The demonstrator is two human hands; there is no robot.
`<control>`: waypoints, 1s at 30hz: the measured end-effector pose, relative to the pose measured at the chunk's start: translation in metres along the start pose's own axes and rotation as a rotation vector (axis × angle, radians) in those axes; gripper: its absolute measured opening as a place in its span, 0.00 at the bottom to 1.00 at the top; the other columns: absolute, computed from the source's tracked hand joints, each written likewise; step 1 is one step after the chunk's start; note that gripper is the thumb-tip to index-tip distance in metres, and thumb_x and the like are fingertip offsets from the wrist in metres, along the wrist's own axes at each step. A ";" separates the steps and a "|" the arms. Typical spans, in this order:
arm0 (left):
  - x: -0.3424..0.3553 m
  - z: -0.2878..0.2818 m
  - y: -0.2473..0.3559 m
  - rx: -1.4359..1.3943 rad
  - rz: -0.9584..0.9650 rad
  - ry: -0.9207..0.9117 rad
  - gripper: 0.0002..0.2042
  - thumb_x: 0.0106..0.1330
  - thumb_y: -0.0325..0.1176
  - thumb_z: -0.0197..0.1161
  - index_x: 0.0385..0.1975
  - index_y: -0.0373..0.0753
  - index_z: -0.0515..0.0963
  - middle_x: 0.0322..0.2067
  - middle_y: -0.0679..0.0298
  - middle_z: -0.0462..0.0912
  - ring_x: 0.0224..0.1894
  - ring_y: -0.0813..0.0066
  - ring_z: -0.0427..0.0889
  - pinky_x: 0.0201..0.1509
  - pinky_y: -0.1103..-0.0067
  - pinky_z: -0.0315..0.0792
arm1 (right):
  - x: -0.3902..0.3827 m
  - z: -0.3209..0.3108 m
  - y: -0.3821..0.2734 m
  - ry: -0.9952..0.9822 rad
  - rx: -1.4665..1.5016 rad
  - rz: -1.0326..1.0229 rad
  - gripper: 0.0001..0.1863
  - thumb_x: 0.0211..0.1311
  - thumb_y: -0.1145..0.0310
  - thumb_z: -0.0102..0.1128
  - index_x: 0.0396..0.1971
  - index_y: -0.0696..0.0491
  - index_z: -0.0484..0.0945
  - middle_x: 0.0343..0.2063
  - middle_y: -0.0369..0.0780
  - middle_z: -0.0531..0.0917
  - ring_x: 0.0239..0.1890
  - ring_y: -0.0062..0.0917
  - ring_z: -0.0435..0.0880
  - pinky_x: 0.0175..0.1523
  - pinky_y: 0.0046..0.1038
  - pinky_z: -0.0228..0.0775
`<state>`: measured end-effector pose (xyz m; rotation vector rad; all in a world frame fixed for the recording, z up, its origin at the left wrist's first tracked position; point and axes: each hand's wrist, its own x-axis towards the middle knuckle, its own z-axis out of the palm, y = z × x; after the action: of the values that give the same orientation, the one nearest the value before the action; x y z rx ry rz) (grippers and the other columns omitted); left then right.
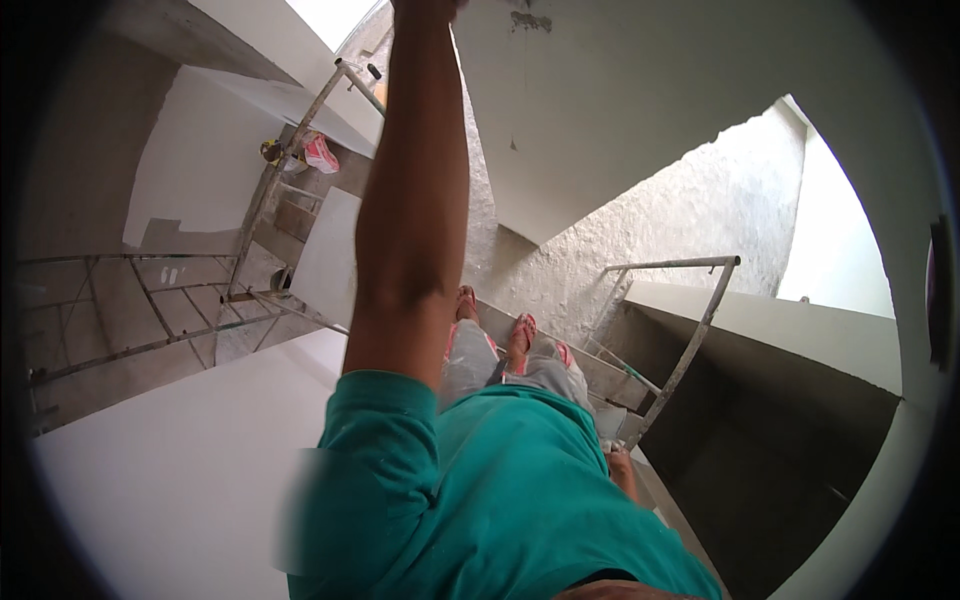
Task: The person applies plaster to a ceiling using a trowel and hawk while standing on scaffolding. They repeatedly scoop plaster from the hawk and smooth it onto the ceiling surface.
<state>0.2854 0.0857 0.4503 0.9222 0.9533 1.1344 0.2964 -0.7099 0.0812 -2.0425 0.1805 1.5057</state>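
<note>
My left arm reaches up through the middle of the head view, with my left hand [428, 6] cut off at the top edge, so its fingers and anything it holds are hidden. My right hand [617, 462] is low at the right beside my body, near the metal scaffold frame [689, 348], fingers curled at a pale object I cannot make out. Below me my feet in red flip-flops [521, 335] stand on a narrow grey platform [490, 312]. A rough, pale plastered wall [670, 210] faces me, under a white slanted surface [630, 80].
At the left are a metal railing [150, 300], a taller scaffold frame [268, 188], a pink-and-white bag [320, 152] and a white panel [325, 250]. A smooth white surface [170, 480] fills the lower left. A dark opening [790, 470] lies at the lower right below a white ledge [770, 325].
</note>
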 end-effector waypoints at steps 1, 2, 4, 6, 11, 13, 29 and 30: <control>-0.006 0.005 0.020 0.083 0.005 -0.027 0.13 0.61 0.32 0.51 0.14 0.37 0.69 0.11 0.59 0.72 0.10 0.75 0.69 0.11 0.79 0.58 | 0.005 -0.002 0.001 0.004 -0.011 0.000 0.06 0.49 0.76 0.64 0.26 0.56 0.76 0.20 0.36 0.78 0.21 0.21 0.75 0.26 0.26 0.66; -0.017 0.012 0.035 0.084 0.060 -0.047 0.13 0.61 0.32 0.51 0.14 0.37 0.69 0.12 0.59 0.73 0.10 0.74 0.69 0.12 0.79 0.59 | 0.006 -0.003 -0.001 0.007 -0.020 -0.005 0.06 0.49 0.76 0.64 0.26 0.56 0.76 0.20 0.36 0.78 0.21 0.21 0.75 0.26 0.26 0.66; -0.035 0.010 0.057 0.151 0.127 -0.042 0.12 0.61 0.33 0.52 0.16 0.36 0.70 0.14 0.58 0.73 0.12 0.72 0.70 0.15 0.78 0.61 | 0.012 -0.005 0.003 0.017 -0.006 0.023 0.06 0.49 0.75 0.64 0.27 0.56 0.76 0.20 0.36 0.78 0.21 0.21 0.75 0.26 0.26 0.66; -0.039 -0.019 0.055 0.068 0.176 -0.049 0.13 0.61 0.34 0.53 0.16 0.36 0.70 0.13 0.58 0.73 0.12 0.72 0.70 0.15 0.78 0.61 | 0.020 -0.009 -0.002 0.014 -0.030 0.030 0.06 0.49 0.75 0.64 0.28 0.56 0.76 0.20 0.35 0.78 0.21 0.21 0.75 0.26 0.26 0.66; -0.031 -0.090 -0.107 -0.171 0.022 -0.032 0.16 0.56 0.32 0.60 0.42 0.31 0.71 0.39 0.58 0.75 0.40 0.69 0.77 0.39 0.75 0.74 | 0.012 0.008 0.009 0.135 0.135 0.065 0.06 0.50 0.74 0.64 0.28 0.55 0.77 0.20 0.35 0.78 0.21 0.21 0.75 0.26 0.27 0.67; -0.036 -0.145 -0.191 -0.164 -0.075 0.078 0.15 0.55 0.30 0.60 0.42 0.31 0.72 0.38 0.60 0.75 0.40 0.69 0.77 0.41 0.73 0.75 | 0.011 0.001 0.003 0.065 0.029 0.045 0.06 0.49 0.74 0.64 0.28 0.55 0.77 0.20 0.35 0.78 0.21 0.21 0.75 0.26 0.27 0.66; 0.054 -0.197 -0.565 -0.051 -0.474 0.271 0.12 0.51 0.30 0.61 0.32 0.30 0.71 0.23 0.59 0.76 0.16 0.75 0.74 0.15 0.83 0.65 | -0.041 0.031 0.022 0.227 0.009 0.467 0.07 0.45 0.79 0.65 0.25 0.58 0.76 0.19 0.37 0.78 0.20 0.22 0.76 0.25 0.26 0.66; 0.060 -0.197 -0.567 -0.053 -0.475 0.264 0.12 0.51 0.30 0.61 0.32 0.30 0.71 0.23 0.59 0.76 0.16 0.75 0.74 0.15 0.83 0.65 | -0.042 0.034 0.019 0.222 0.003 0.446 0.07 0.45 0.79 0.65 0.26 0.58 0.77 0.19 0.37 0.78 0.20 0.22 0.76 0.25 0.26 0.67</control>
<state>0.2800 0.0650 -0.1529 0.4692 1.2706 0.8772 0.2452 -0.7168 0.1055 -2.2658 0.7683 1.5155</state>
